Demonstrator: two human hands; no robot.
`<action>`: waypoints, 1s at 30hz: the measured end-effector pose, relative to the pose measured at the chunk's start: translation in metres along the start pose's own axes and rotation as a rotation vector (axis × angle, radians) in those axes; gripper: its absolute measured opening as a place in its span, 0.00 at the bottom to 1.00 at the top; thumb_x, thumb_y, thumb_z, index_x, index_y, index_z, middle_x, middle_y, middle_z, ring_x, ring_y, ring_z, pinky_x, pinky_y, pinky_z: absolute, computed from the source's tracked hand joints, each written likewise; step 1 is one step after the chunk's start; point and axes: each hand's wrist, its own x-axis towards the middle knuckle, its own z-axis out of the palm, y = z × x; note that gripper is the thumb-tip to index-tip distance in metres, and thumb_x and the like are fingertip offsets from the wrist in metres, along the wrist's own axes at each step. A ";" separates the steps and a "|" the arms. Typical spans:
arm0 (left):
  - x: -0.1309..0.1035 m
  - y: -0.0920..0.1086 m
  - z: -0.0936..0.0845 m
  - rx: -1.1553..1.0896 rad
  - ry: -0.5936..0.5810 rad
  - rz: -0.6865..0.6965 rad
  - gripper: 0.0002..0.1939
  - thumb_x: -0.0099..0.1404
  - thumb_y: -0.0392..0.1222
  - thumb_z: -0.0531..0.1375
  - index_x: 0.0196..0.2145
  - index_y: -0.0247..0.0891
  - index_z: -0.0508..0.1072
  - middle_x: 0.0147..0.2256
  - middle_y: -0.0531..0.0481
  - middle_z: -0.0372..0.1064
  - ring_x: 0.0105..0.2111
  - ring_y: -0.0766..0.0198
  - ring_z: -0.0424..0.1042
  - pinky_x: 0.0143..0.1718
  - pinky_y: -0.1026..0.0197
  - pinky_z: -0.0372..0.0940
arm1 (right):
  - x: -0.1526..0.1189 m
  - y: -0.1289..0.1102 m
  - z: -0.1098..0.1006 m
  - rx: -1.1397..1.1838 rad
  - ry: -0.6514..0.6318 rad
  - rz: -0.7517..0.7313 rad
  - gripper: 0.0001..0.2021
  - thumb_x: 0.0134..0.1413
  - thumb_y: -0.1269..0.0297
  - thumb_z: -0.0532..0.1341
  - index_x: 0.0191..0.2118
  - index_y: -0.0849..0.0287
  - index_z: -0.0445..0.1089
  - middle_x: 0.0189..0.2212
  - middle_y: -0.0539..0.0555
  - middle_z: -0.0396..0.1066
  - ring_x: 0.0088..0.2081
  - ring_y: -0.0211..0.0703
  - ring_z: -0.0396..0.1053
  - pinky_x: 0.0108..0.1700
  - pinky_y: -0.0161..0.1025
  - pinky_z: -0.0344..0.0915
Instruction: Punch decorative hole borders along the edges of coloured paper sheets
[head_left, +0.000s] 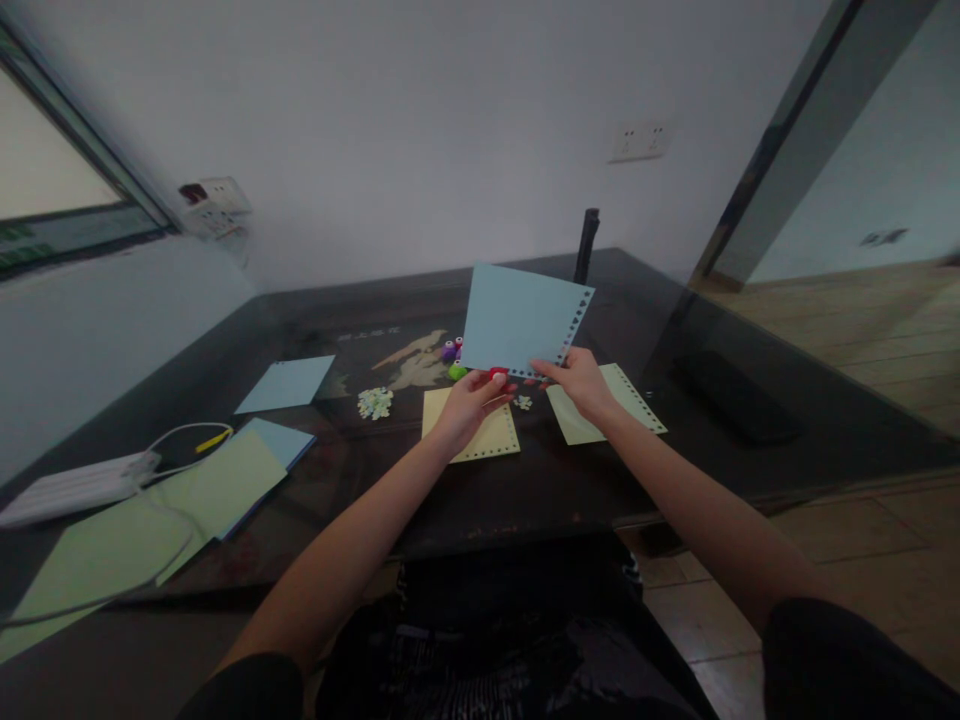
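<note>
- Light blue paper sheet [517, 318] was held up, tilted, above the dark surface [570, 480]; punched holes ran along its right edge.
- Left hand [469, 402] had fingers closed on a small red punch [498, 374] at the sheet's lower edge.
- Right hand [581, 382] had fingers pinched on the sheet's bottom right edge.
- Below lay a yellow sheet [491, 440] and a pale green sheet [626, 395], both edge-punched.
- Purple punch [449, 350] and green punch [457, 371] sat just left of the sheet.

Both hands lift a blue sheet [517, 318] with a punched right edge above the dark table [540, 480] centre, left hand [471, 398] on a red punch [498, 375] at its lower edge, right hand [581, 382] pinching the lower right, yellow sheets [480, 436] beneath.
</note>
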 end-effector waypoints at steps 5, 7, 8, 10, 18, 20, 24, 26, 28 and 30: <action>0.001 0.000 -0.002 0.026 0.024 -0.007 0.15 0.52 0.43 0.68 0.34 0.32 0.73 0.35 0.47 0.72 0.33 0.67 0.72 0.40 0.61 0.65 | -0.001 -0.002 0.000 0.012 -0.014 -0.003 0.16 0.39 0.57 0.68 0.33 0.63 0.73 0.29 0.56 0.76 0.26 0.42 0.74 0.27 0.37 0.70; 0.001 0.000 -0.002 0.030 0.029 0.000 0.15 0.51 0.43 0.68 0.34 0.32 0.73 0.35 0.47 0.72 0.33 0.67 0.71 0.40 0.61 0.65 | -0.001 -0.002 0.000 0.007 -0.019 -0.001 0.16 0.39 0.57 0.68 0.33 0.63 0.73 0.29 0.57 0.76 0.26 0.42 0.74 0.27 0.37 0.70; 0.001 -0.001 -0.002 0.031 0.033 0.004 0.15 0.51 0.43 0.68 0.34 0.33 0.73 0.35 0.47 0.72 0.33 0.67 0.72 0.40 0.61 0.65 | -0.001 -0.002 0.000 0.003 -0.024 0.001 0.16 0.39 0.57 0.68 0.33 0.64 0.73 0.29 0.57 0.76 0.26 0.42 0.74 0.28 0.37 0.70; 0.001 -0.001 -0.003 0.032 0.038 0.007 0.15 0.51 0.44 0.68 0.35 0.34 0.73 0.36 0.47 0.72 0.34 0.66 0.72 0.41 0.60 0.65 | -0.001 -0.002 0.000 -0.001 -0.032 -0.004 0.16 0.39 0.56 0.68 0.33 0.64 0.73 0.29 0.57 0.76 0.26 0.42 0.74 0.28 0.38 0.70; 0.002 -0.003 -0.005 0.021 0.031 0.003 0.15 0.52 0.44 0.68 0.34 0.34 0.72 0.36 0.48 0.72 0.35 0.66 0.72 0.44 0.58 0.65 | 0.000 0.001 0.000 -0.043 -0.020 -0.051 0.15 0.40 0.55 0.68 0.32 0.63 0.73 0.28 0.56 0.76 0.25 0.42 0.74 0.27 0.37 0.70; 0.003 -0.004 -0.005 0.020 0.028 -0.004 0.15 0.51 0.44 0.68 0.34 0.34 0.72 0.36 0.48 0.72 0.35 0.65 0.72 0.44 0.58 0.65 | 0.000 0.000 0.000 -0.058 -0.012 -0.054 0.15 0.40 0.56 0.68 0.32 0.62 0.73 0.28 0.56 0.76 0.26 0.42 0.74 0.27 0.37 0.70; 0.003 -0.003 -0.005 0.019 0.031 -0.015 0.16 0.50 0.44 0.69 0.34 0.35 0.72 0.36 0.48 0.72 0.35 0.65 0.72 0.43 0.59 0.65 | -0.002 -0.003 0.001 -0.095 -0.016 -0.062 0.12 0.41 0.58 0.67 0.30 0.62 0.73 0.28 0.56 0.76 0.25 0.42 0.74 0.28 0.38 0.71; 0.003 -0.002 -0.005 0.019 0.035 -0.019 0.15 0.50 0.44 0.69 0.34 0.35 0.72 0.37 0.48 0.72 0.36 0.66 0.72 0.43 0.59 0.65 | -0.003 -0.004 0.002 -0.103 -0.020 -0.059 0.11 0.41 0.59 0.67 0.29 0.62 0.73 0.27 0.56 0.76 0.25 0.43 0.74 0.28 0.39 0.71; 0.002 -0.002 -0.005 0.018 0.042 -0.021 0.15 0.51 0.44 0.69 0.34 0.36 0.72 0.37 0.49 0.72 0.36 0.66 0.71 0.43 0.59 0.65 | -0.003 -0.006 0.002 -0.110 -0.024 -0.048 0.11 0.41 0.59 0.67 0.29 0.62 0.74 0.26 0.56 0.76 0.25 0.43 0.74 0.28 0.39 0.71; 0.002 -0.001 -0.004 0.018 0.046 -0.020 0.14 0.51 0.44 0.69 0.33 0.36 0.73 0.37 0.49 0.71 0.36 0.67 0.71 0.43 0.59 0.64 | -0.004 -0.007 0.002 -0.114 -0.026 -0.039 0.11 0.41 0.59 0.67 0.29 0.62 0.73 0.26 0.56 0.76 0.25 0.43 0.74 0.28 0.39 0.71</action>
